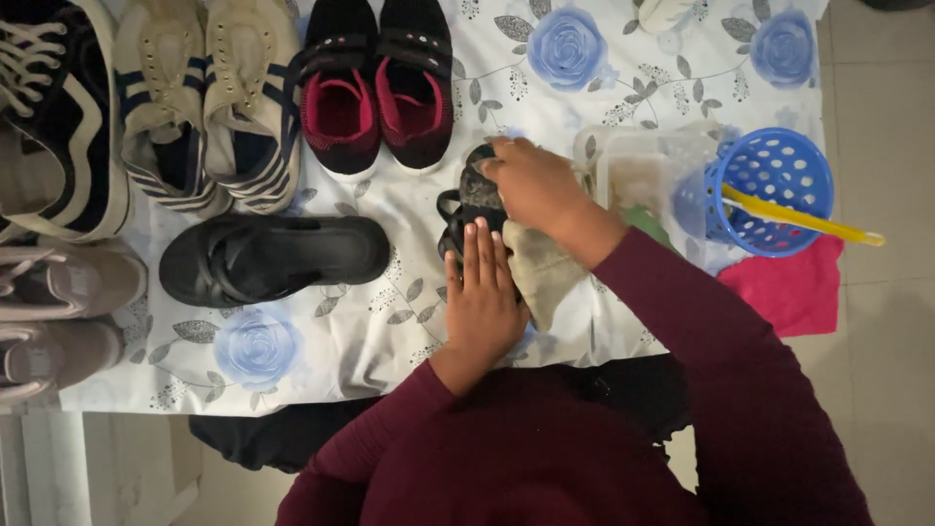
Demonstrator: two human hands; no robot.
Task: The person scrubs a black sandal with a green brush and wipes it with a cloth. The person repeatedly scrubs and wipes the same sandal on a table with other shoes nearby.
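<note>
A black sandal (471, 200) lies on the flowered white cloth (370, 331) in front of me. My left hand (482, 297) rests flat on its near end, fingers together and stretched out. My right hand (534, 185) presses on the sandal's far end, its fingers bent over a beige rag (542, 273) that hangs down toward me beneath the wrist. Both sleeves are dark red. Most of the sandal is hidden under the two hands.
Its black mate (273, 258) lies to the left. Behind stand black-and-pink shoes (378, 83), beige striped sneakers (209, 102) and more shoes at the left edge. At the right are a clear plastic tub (638, 170), a blue basket (774, 185) with a yellow handle, a pink cloth (794, 287).
</note>
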